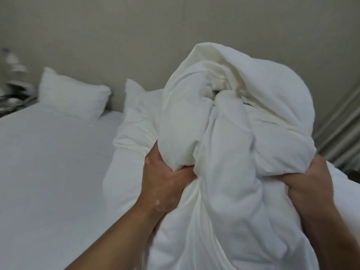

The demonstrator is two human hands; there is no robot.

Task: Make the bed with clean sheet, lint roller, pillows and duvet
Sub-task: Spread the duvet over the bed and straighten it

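Both hands, left grip (165, 178) and right grip (303, 184), clench the bunched white duvet (233, 114) tight above the bed (48, 162); a careless throw could knock the pillows (74, 94) askew.

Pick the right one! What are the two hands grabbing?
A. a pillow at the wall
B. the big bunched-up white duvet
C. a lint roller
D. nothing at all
B: the left hand and the right hand each clutch a fistful of the bunched-up white duvet, held up above the bed, while the pillow leans untouched against the wall.
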